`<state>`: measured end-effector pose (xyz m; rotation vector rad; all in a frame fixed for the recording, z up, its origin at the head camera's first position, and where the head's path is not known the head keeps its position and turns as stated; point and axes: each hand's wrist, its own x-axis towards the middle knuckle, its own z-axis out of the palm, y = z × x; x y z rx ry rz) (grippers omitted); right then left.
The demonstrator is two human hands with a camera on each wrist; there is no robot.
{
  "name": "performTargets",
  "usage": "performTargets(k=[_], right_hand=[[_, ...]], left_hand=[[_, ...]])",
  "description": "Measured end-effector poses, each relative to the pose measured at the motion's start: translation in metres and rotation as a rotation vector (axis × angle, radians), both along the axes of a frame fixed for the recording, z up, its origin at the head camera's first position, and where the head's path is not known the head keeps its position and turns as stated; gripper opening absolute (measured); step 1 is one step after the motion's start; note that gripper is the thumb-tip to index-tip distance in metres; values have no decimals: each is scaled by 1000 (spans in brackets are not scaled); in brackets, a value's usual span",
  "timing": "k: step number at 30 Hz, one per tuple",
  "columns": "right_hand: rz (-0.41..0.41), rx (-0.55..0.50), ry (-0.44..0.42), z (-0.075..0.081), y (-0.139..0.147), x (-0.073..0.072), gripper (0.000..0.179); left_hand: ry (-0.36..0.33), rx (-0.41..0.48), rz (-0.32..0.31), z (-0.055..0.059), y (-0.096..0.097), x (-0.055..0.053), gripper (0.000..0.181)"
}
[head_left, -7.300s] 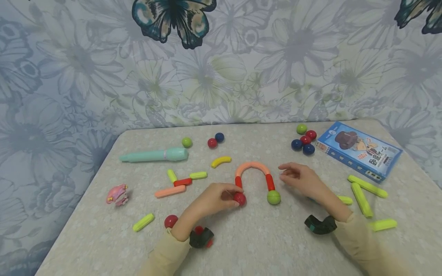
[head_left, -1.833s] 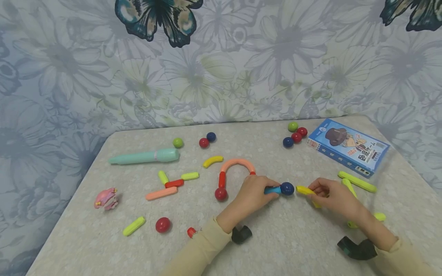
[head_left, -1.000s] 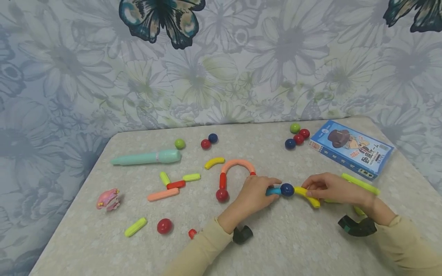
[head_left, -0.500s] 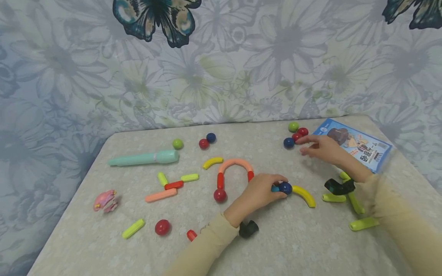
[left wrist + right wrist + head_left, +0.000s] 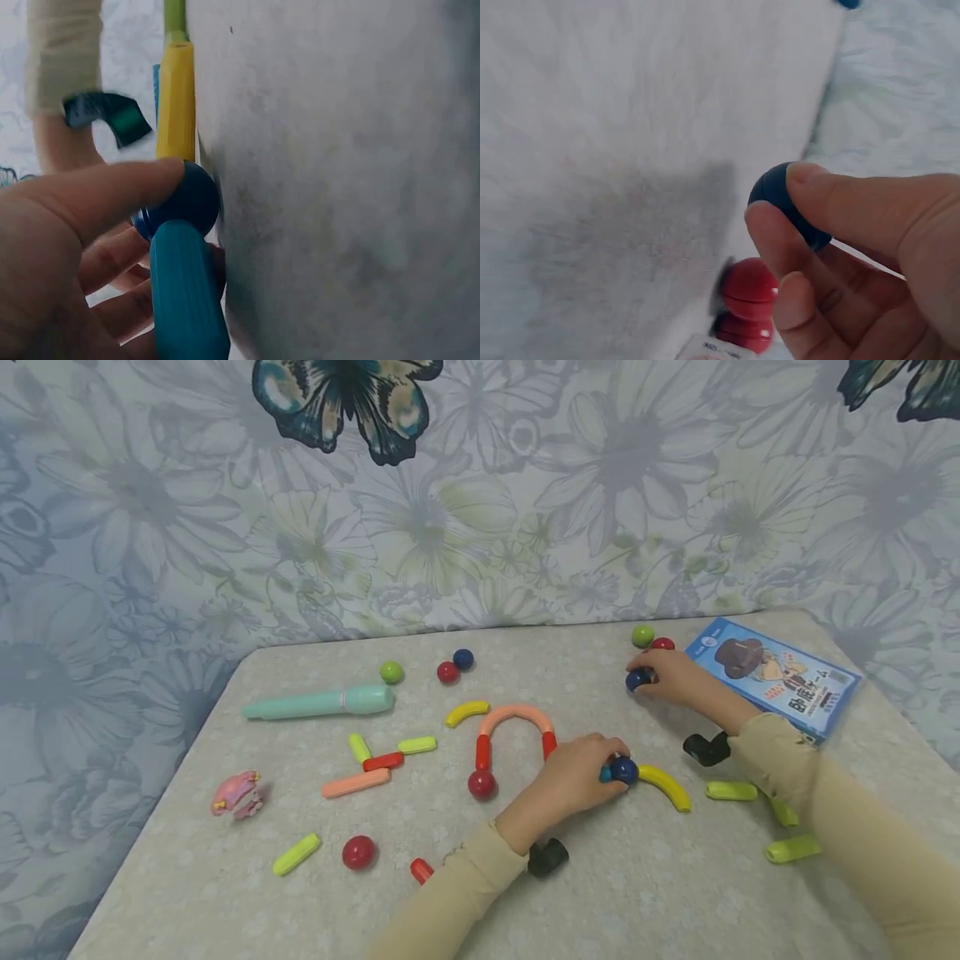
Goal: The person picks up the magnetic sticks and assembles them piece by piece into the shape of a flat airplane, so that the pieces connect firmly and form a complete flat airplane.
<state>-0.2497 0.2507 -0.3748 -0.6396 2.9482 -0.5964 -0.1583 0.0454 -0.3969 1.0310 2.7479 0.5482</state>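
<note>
Rod (image 5: 665, 788), yellow and curved, slants rightward toward me from the blue ball (image 5: 624, 770) my left hand (image 5: 573, 777) pinches; beyond its left end, my right hand (image 5: 670, 676), farther off, pinches a second ball (image 5: 639, 680).

Toy figure (image 5: 234, 792) at the table's (image 5: 187, 902) left, stick arch (image 5: 515, 713) in the middle, game box (image 5: 783, 681) at back right, ball (image 5: 638, 679) in right hand (image 5: 671, 677) just left of it
</note>
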Motion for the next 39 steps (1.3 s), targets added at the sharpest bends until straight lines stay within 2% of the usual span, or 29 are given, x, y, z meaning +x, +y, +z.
performTargets(k=[3, 6, 10, 13, 15, 18, 23, 28, 30, 35, 39], right_hand=[[-29, -92, -17, 5, 9, 23, 37], [-94, -168, -33, 10, 22, 55, 41], [-175, -268, -27, 7, 39, 103, 43], [-204, -391, -2, -5, 47, 137, 37], [-195, -474, 15, -16, 49, 157, 33], [-202, -557, -47, -31, 47, 180, 32], [-254, -552, -151, -40, 41, 197, 36], [-297, -509, -160, -36, 35, 200, 40], [-310, -521, -209, -35, 34, 201, 42], [-319, -629, -350, -36, 31, 204, 46], [-287, -782, -442, -38, 29, 202, 52]], left_hand=[[30, -52, -51, 1, 6, -1, 46], [43, -82, -85, 1, 12, -1, 43], [58, -93, -57, 1, 19, -1, 31], [84, -85, -27, 1, 24, -1, 24], [86, -71, -11, 1, 27, -1, 21], [62, -45, 18, 0, 28, -2, 17], [0, 33, 54, -2, 24, -4, 16], [-33, 97, 49, -5, 24, -5, 16], [-51, 114, 48, -6, 24, -5, 17], [-82, 132, 43, -5, 25, -5, 18], [-87, 131, 44, -5, 25, -5, 19]])
